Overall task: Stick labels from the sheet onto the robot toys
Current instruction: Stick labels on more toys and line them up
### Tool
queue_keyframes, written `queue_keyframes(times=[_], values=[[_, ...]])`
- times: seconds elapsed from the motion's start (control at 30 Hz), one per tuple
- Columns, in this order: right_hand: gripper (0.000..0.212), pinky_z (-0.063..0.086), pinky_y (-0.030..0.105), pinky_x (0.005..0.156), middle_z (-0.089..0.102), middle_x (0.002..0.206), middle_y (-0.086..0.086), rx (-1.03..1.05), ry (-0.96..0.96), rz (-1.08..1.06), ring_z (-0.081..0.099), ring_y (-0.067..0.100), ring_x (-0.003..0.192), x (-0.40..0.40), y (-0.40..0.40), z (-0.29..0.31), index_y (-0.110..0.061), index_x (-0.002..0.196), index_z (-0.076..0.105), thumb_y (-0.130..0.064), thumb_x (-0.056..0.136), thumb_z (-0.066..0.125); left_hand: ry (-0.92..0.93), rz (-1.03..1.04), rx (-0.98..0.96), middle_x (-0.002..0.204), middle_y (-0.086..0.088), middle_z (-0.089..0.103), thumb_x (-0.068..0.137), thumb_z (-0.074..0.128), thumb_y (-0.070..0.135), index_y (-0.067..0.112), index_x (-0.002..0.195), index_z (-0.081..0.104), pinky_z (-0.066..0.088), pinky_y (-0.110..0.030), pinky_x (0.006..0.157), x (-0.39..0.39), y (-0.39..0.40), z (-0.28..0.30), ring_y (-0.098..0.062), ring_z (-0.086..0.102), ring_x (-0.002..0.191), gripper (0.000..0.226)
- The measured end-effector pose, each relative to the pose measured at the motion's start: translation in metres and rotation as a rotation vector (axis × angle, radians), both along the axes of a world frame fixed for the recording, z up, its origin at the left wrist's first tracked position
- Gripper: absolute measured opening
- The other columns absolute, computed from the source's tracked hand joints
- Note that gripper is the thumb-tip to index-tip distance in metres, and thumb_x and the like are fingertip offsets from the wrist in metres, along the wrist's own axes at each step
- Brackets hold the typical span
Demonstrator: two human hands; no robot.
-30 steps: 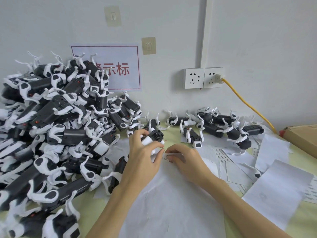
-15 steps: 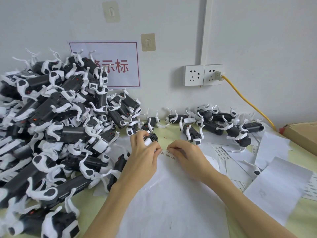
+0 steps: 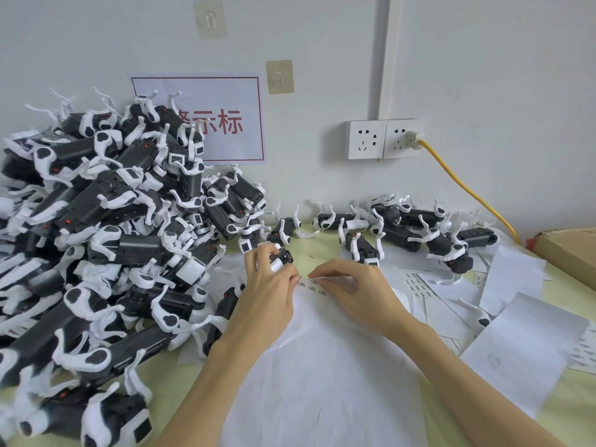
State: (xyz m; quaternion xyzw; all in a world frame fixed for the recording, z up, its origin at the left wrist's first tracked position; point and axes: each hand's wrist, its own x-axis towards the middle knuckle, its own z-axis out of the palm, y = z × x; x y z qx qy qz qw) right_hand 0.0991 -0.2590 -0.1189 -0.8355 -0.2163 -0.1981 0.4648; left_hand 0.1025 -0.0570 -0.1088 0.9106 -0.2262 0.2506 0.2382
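My left hand (image 3: 267, 285) grips a small black-and-white robot toy (image 3: 281, 258), only its top end showing above my fingers. My right hand (image 3: 354, 290) lies just to the right, fingers curled down onto the label sheet (image 3: 316, 366), fingertips at a row of small printed labels (image 3: 314, 283) near the sheet's far edge. Whether a label is pinched I cannot tell. A big pile of robot toys (image 3: 96, 246) fills the left side. A smaller group of robot toys (image 3: 412, 230) lies along the wall at the back right.
Loose white backing sheets (image 3: 522, 346) and part-used label sheets (image 3: 419, 279) litter the right side of the yellow-green table (image 3: 574, 411). A cardboard box (image 3: 571, 250) sits at the far right. A yellow cable (image 3: 467, 188) runs from the wall socket (image 3: 383, 138).
My left hand lowered the toy toward the sheet and its fingers now cover more of it. My right hand stayed at the label row, fingertips shifting slightly left.
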Motion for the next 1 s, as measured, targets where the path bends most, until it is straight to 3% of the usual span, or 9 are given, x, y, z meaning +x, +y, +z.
queue_keyframes(times=[0.1, 0.17, 0.33, 0.5, 0.63, 0.8, 1.0], values=[[0.046, 0.049, 0.015, 0.086, 0.076, 0.098, -0.015, 0.014, 0.002, -0.014, 0.071, 0.009, 0.1, -0.0005, -0.0011, 0.0022, -0.025, 0.096, 0.078, 0.009, 0.088, 0.047, 0.001, -0.003, 0.004, 0.14, -0.015, 0.039, 0.106, 0.054, 0.016, 0.01, 0.094, 0.069, 0.045, -0.031, 0.091, -0.0001, -0.0002, -0.0002, -0.03, 0.034, 0.132, 0.02], [0.047, 0.052, 0.025, 0.085, 0.075, 0.094, -0.009, 0.035, 0.013, -0.012, 0.07, 0.014, 0.096, 0.0004, -0.0027, 0.0021, -0.025, 0.092, 0.076, 0.007, 0.083, 0.043, 0.003, 0.002, 0.0, 0.139, -0.015, 0.04, 0.106, 0.055, 0.016, 0.01, 0.094, 0.069, 0.046, -0.033, 0.09, 0.0001, 0.0002, -0.0001, -0.03, 0.034, 0.132, 0.02], [0.058, 0.048, 0.012, 0.092, 0.078, 0.107, -0.012, 0.004, 0.038, -0.007, 0.07, 0.002, 0.108, -0.0011, -0.0002, 0.0016, -0.021, 0.109, 0.081, 0.017, 0.087, 0.043, -0.003, 0.0, 0.004, 0.139, -0.015, 0.04, 0.106, 0.055, 0.017, 0.009, 0.097, 0.071, 0.045, -0.03, 0.09, 0.0004, 0.0004, -0.0001, -0.029, 0.034, 0.132, 0.02], [0.053, 0.048, 0.014, 0.078, 0.076, 0.088, -0.019, 0.045, 0.051, 0.004, 0.069, 0.007, 0.086, -0.0005, -0.002, 0.0026, -0.029, 0.093, 0.081, 0.012, 0.091, 0.047, -0.003, 0.01, 0.016, 0.14, -0.015, 0.041, 0.106, 0.055, 0.018, 0.008, 0.097, 0.071, 0.052, -0.036, 0.09, 0.0007, 0.0006, -0.0006, -0.029, 0.034, 0.132, 0.021], [0.044, 0.054, 0.029, 0.082, 0.075, 0.089, -0.006, 0.073, 0.04, 0.003, 0.07, 0.017, 0.09, 0.0009, -0.0015, 0.0004, -0.028, 0.091, 0.073, 0.009, 0.091, 0.05, 0.007, 0.011, 0.014, 0.141, -0.014, 0.039, 0.107, 0.054, 0.018, 0.009, 0.097, 0.07, 0.053, -0.038, 0.09, 0.0005, 0.0002, -0.0003, -0.027, 0.032, 0.133, 0.021], [0.04, 0.049, 0.011, 0.088, 0.076, 0.095, -0.015, 0.115, 0.057, 0.03, 0.073, 0.008, 0.102, 0.0012, 0.0015, -0.0018, -0.033, 0.098, 0.07, 0.005, 0.093, 0.061, 0.007, 0.01, 0.008, 0.141, -0.014, 0.04, 0.107, 0.054, 0.018, 0.009, 0.097, 0.071, 0.052, -0.037, 0.089, 0.0004, 0.0002, 0.0, -0.027, 0.032, 0.133, 0.021], [0.022, 0.055, 0.021, 0.092, 0.076, 0.092, -0.012, 0.102, 0.113, 0.023, 0.073, 0.011, 0.097, 0.0036, 0.0013, -0.0026, -0.024, 0.092, 0.075, -0.002, 0.093, 0.071, 0.011, 0.006, 0.011, 0.142, -0.013, 0.039, 0.107, 0.054, 0.018, 0.01, 0.097, 0.07, 0.054, -0.036, 0.088, -0.0001, -0.0002, 0.0, -0.025, 0.03, 0.134, 0.021]])
